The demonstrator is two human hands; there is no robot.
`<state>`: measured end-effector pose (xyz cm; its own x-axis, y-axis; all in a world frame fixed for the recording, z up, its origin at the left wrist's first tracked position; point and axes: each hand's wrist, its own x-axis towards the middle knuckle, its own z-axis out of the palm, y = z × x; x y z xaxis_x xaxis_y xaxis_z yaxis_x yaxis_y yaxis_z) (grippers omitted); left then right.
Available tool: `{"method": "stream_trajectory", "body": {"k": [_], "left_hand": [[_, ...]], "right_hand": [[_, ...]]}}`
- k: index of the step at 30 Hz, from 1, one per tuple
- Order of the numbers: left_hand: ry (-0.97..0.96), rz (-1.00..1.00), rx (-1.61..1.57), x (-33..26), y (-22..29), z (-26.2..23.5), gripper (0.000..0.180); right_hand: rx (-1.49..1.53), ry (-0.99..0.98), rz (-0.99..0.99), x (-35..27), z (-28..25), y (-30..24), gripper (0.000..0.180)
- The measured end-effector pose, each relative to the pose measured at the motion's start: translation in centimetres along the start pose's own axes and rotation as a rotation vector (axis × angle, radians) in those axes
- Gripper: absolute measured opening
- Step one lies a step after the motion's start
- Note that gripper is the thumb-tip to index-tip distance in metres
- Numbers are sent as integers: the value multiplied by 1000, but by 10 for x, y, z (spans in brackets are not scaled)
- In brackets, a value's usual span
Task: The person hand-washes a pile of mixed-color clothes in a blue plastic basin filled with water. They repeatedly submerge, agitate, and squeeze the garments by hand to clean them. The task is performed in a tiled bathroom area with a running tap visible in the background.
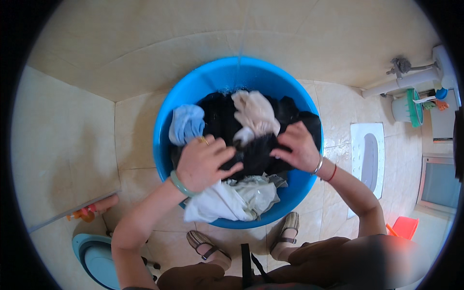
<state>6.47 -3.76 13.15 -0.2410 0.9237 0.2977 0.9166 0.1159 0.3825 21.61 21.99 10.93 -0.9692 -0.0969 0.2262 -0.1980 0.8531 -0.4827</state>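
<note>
Black garment (256, 162) lies mid-basin between both hands; judged waterlogged, heavy, soft and slippery, best gathered by thick folds, not one edge. Left hand (202, 163) and right hand (299, 149) bend over it; whether either is clamped on fabric cannot be told. Beige cloth (256, 113) adjoins. Blue basin (297, 191) stands on tiled floor (137, 154).

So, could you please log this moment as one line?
left hand: over black cloth; right hand: at black cloth; blue tub: also holds blue cloth, beige cloth, white cloth
</note>
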Motion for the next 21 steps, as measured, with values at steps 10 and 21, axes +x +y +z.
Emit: {"method": "stream_trajectory", "body": {"k": [10,21], "left_hand": [[-344,-631,-354,0,-16,4,36],[-534,-557,47,-20,-51,87,73]], "right_hand": [[-54,52,229,30,6,-8,39],[-96,-458,206,47,86,7,70]]}}
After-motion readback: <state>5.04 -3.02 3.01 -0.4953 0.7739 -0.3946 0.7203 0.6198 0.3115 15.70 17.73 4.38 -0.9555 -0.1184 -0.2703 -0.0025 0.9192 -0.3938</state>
